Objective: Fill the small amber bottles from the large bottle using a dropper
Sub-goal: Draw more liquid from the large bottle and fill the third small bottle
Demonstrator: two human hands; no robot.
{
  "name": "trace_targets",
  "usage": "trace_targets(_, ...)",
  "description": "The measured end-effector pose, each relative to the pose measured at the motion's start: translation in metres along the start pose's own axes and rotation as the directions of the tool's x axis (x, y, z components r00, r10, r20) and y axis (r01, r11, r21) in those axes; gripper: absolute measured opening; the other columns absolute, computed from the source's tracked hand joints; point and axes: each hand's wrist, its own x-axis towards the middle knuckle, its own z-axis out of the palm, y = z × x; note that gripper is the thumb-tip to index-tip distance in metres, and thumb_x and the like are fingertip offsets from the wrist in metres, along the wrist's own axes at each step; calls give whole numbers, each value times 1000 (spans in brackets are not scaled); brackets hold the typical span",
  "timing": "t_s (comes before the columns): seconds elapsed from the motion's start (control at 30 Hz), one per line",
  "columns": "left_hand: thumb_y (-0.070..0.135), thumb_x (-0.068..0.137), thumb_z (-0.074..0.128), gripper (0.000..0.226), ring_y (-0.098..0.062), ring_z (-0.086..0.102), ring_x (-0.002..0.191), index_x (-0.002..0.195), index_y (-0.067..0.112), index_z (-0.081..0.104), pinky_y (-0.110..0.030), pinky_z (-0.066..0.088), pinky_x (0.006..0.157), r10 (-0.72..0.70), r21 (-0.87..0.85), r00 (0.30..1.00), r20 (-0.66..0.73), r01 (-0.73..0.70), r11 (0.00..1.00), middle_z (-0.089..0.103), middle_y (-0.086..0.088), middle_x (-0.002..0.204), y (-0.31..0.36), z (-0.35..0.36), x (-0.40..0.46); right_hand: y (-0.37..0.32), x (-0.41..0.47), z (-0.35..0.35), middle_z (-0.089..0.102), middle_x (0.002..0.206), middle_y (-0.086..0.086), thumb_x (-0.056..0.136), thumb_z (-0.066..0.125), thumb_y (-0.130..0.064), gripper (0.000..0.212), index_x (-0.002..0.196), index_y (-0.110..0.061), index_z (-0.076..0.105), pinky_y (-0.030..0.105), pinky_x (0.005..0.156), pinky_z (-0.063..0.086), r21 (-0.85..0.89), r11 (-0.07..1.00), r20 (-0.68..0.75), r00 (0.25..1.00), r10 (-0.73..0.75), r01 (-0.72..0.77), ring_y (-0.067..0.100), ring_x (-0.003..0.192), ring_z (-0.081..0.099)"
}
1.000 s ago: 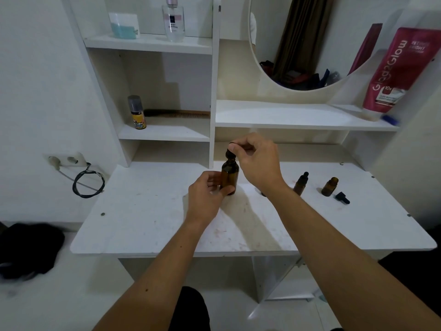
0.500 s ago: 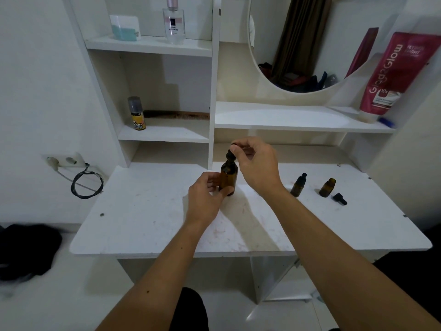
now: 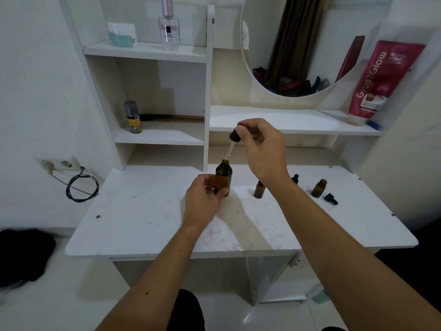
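Observation:
The large amber bottle point(image 3: 223, 176) stands upright on the white table point(image 3: 143, 223), and my left hand point(image 3: 202, 199) grips its lower body. My right hand point(image 3: 261, 149) pinches the black bulb of the dropper point(image 3: 232, 144) above it. The glass tube slants down with its tip at the bottle's mouth. To the right, an uncapped small amber bottle point(image 3: 259, 189) stands partly behind my right wrist. Another capped small bottle point(image 3: 295, 179) peeks out behind my forearm. Farther right stands an open small amber bottle point(image 3: 319, 188) with its black dropper cap point(image 3: 331, 199) lying beside it.
Shelves rise behind the table with a small yellow spray can point(image 3: 133, 117), a comb point(image 3: 171, 118), a clear perfume bottle point(image 3: 169, 27) and a pink tube point(image 3: 379, 80). A round mirror point(image 3: 286, 44) hangs at the back. A black cable point(image 3: 81, 185) dangles from a wall socket at left.
My right hand has lifted the dropper out of the large bottle, so the glass tube now shows above the mouth. My left hand kept hold of the bottle.

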Motion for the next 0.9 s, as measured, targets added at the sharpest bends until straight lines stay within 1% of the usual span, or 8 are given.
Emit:
trace_targets(0.13,39,83,84,57,-11,64,108,130,24,56,-31,55,100,5,14,1000,-14,-5,1000,66,7,125,0,1,-4,-6,1,-12,76,102,-6,102,67,-21,12,112,-18,73,26,95,59,33,999,-45,999,-27,28,10,98,73)
trace_targets(0.23,40,82,85,57,-11,64,96,128,23,56,-26,58,89,5,50,998,-65,-2,999,65,8,116,1,1,-7,-8,-1,-21,77,103,-5,102,67,-23,13,112,-19,73,32,96,60,30,999,-69,997,-35,37,14,100,73)
trace_targets(0.3,39,82,85,50,-12,64,90,121,25,57,-24,58,82,4,62,996,-93,2,998,65,9,108,3,2,-11,-9,-3,-29,77,102,-5,102,67,-22,12,112,-18,73,31,96,60,39,998,-83,996,-38,41,14,99,73)
trace_targets(0.4,38,83,84,41,-13,65,85,113,25,58,-17,56,75,-10,7,996,-85,10,1000,66,8,101,8,7,-24,-6,-10,-45,76,101,-5,102,67,-21,13,113,-16,72,23,93,59,50,998,-100,994,-37,42,10,98,74)
trace_targets(0.53,36,84,84,40,-10,66,85,112,27,58,-10,53,69,-10,-78,999,-39,7,997,65,11,98,21,29,-46,8,-21,-73,76,103,-5,102,68,-21,15,114,-14,73,16,90,56,25,999,-134,991,-21,25,8,99,74)
trace_targets(0.67,34,84,84,41,-11,66,90,115,26,59,-12,55,74,-5,-150,999,33,10,989,65,11,100,37,63,-63,29,-30,-105,77,101,-7,102,69,-23,11,112,-19,73,26,94,58,22,1000,-188,982,18,-14,11,99,75)
trace_targets(0.77,37,85,83,40,-10,65,93,116,27,60,-16,57,79,39,-142,992,121,-22,990,66,12,103,46,90,-70,43,-36,-129,77,101,-8,102,69,-24,9,111,-23,72,24,92,59,-5,999,-234,971,49,-52,9,98,75)
trace_targets(0.9,35,85,83,41,-4,64,100,119,25,61,-20,56,88,83,-150,978,192,-55,987,65,15,109,56,121,-71,63,-38,-161,78,102,-5,102,68,-25,12,112,-21,73,22,86,61,-44,994,-307,948,85,-103,11,97,75)
